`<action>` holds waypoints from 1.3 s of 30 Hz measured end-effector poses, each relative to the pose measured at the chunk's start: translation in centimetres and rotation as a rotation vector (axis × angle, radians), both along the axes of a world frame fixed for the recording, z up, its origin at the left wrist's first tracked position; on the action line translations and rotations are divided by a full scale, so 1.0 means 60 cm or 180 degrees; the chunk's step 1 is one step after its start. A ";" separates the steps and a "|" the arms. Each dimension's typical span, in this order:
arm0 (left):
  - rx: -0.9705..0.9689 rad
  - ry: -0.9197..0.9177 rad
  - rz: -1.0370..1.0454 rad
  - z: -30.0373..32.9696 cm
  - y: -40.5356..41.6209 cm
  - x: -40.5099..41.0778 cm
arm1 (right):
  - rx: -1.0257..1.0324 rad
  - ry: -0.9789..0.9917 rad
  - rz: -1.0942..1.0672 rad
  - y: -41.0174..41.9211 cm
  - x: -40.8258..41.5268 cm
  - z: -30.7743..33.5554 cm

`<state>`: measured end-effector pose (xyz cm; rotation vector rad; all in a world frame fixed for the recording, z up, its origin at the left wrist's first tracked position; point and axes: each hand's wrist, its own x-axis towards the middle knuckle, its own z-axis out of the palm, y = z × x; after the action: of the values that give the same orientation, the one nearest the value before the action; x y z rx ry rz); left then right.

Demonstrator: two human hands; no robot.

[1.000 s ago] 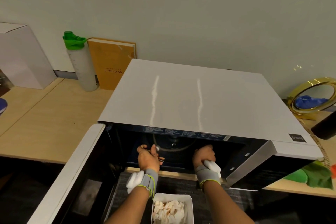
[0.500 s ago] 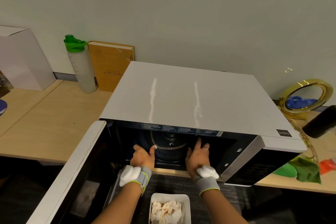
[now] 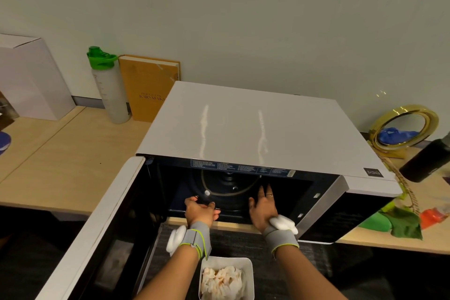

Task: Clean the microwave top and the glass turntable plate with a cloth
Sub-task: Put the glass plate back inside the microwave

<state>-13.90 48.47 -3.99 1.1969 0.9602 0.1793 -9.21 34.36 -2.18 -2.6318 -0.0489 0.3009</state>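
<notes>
The white microwave (image 3: 243, 129) stands on the wooden counter with its door (image 3: 97, 226) swung open to the left. Inside the dark cavity a roller ring and hub (image 3: 229, 185) show; the clear glass turntable plate itself is hard to make out. Both hands are in the cavity's front. My left hand (image 3: 201, 209) has its fingers curled near the ring's front left edge; what it holds, if anything, I cannot tell. My right hand (image 3: 263, 204) lies flat with straight fingers at the front right. A green cloth (image 3: 401, 224) lies on the counter right of the microwave.
A white bin (image 3: 226, 263) with crumpled white wipes sits below my wrists. A green-capped bottle (image 3: 109, 90), a tan book (image 3: 148, 87) and a white box (image 3: 31, 78) stand at the back left. A gold-rimmed mirror (image 3: 404, 126) and a dark bottle (image 3: 428, 161) are at the right.
Both hands gripped with curled fingers a second ago, then spread their fingers. Now the left hand has curled again and the right stays flat. The view has shifted slightly.
</notes>
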 end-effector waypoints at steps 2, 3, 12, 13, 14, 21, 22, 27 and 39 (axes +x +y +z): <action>-0.0073 0.0033 -0.0036 -0.008 0.002 0.000 | -0.0103 0.0037 0.0063 -0.002 0.002 -0.001; -0.0070 0.0049 -0.0057 -0.009 0.003 0.001 | -0.0130 0.0039 0.0070 -0.003 0.003 -0.001; 0.0127 0.0222 -0.0120 -0.002 0.011 -0.006 | -0.0116 -0.0087 0.0097 -0.005 -0.007 -0.003; 0.0151 0.0241 -0.0147 -0.001 0.012 -0.007 | -0.0093 -0.0114 0.0092 -0.005 -0.008 -0.004; 0.0185 0.0254 -0.0164 0.001 0.014 -0.009 | -0.0077 -0.0145 0.0094 -0.005 -0.009 -0.004; 0.0457 0.0318 -0.0261 0.006 0.018 -0.036 | -0.0034 -0.0203 0.0175 -0.015 -0.036 -0.002; 0.0500 0.0323 -0.0292 0.006 0.017 -0.040 | -0.0029 -0.0207 0.0184 -0.018 -0.042 0.000; 0.0663 0.0242 -0.0523 0.032 -0.004 -0.066 | 0.0066 -0.0196 0.0275 -0.037 -0.075 0.012; 0.1634 -0.0146 -0.0906 0.150 -0.044 -0.187 | 0.0528 -0.0091 0.0768 -0.084 -0.200 0.098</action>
<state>-25.14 45.83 5.00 1.7785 0.7104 0.2323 -21.19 29.29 3.72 -2.4663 -0.3862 0.3253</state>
